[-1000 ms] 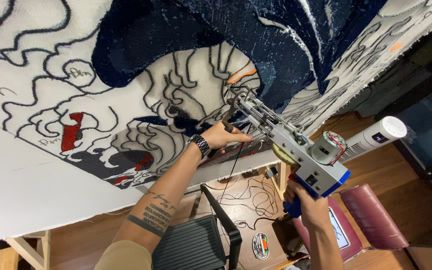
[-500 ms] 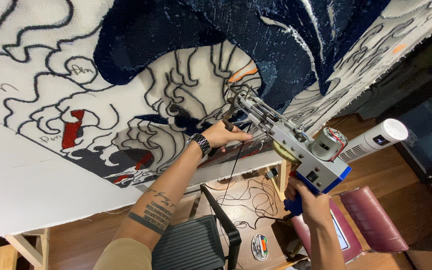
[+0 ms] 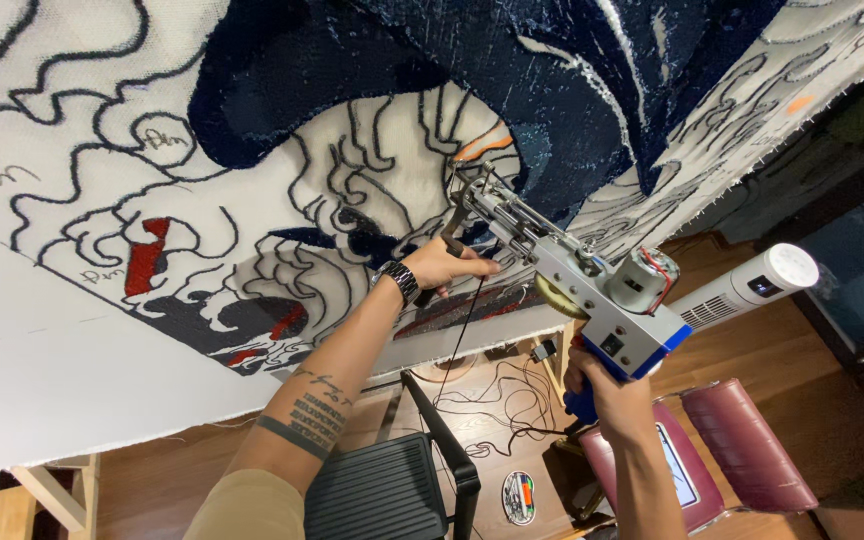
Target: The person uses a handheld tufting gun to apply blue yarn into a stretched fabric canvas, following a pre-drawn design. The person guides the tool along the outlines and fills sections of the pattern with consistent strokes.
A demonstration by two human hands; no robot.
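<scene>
Across the whole wall hung a stretched cloth (image 3: 72,340), partly tufted in navy, white and red. Against it pointed a tufting gun (image 3: 592,300), its needle end touching the fabric. Her right hand (image 3: 607,385) gripped the blue handle from below; her left hand (image 3: 447,265), watch at the wrist, closed around the front grip.

One tufting gun, one cloth, two hands.
One gun (image 3: 592,290) at 3 o'clock, one cloth (image 3: 252,180) at 11 o'clock, two hands, left (image 3: 447,265) and right (image 3: 607,385). One watch (image 3: 397,280), one fan (image 3: 742,290), one black chair (image 3: 392,480), two red cushions (image 3: 742,445).
</scene>
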